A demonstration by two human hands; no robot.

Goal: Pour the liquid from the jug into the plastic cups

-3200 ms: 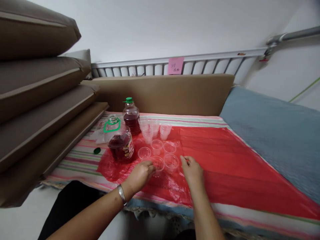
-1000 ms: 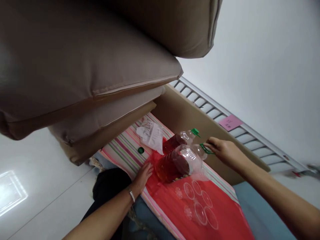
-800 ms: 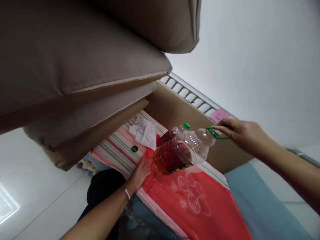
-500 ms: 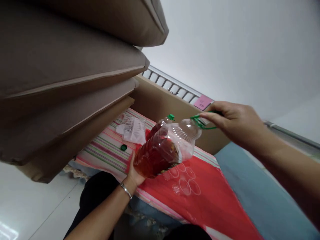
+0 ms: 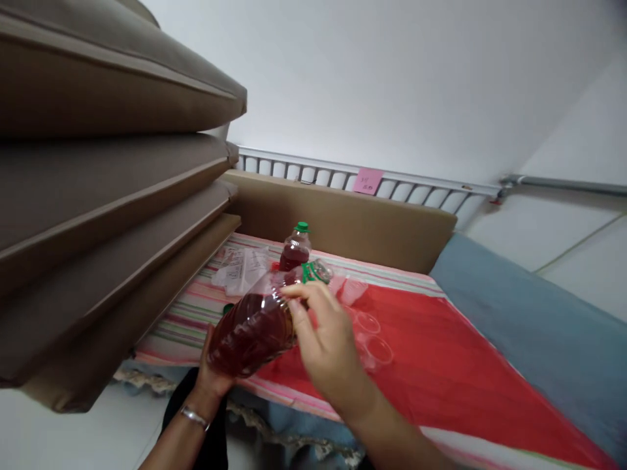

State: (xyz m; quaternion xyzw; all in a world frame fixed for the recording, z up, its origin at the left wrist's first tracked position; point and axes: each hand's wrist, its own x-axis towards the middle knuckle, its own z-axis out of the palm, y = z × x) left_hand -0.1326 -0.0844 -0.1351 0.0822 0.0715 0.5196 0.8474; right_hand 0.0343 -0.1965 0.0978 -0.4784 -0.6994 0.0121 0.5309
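On the tilted bottle (image 5: 252, 333), right hand (image 5: 329, 346), moved from handle (image 5: 308, 271) to side

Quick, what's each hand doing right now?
Left hand: holding the tilted jug, cupped at its base.
Right hand: fingers curled at the jug's upper side; whether it grips cannot be told.

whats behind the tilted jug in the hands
Behind the tilted jug stands a green-capped bottle; left of it, a crumpled clear bag lies on the striped cloth. A green cap peeks past the jug's edge. The bottle's base and whatever else the jug covers cannot be seen.
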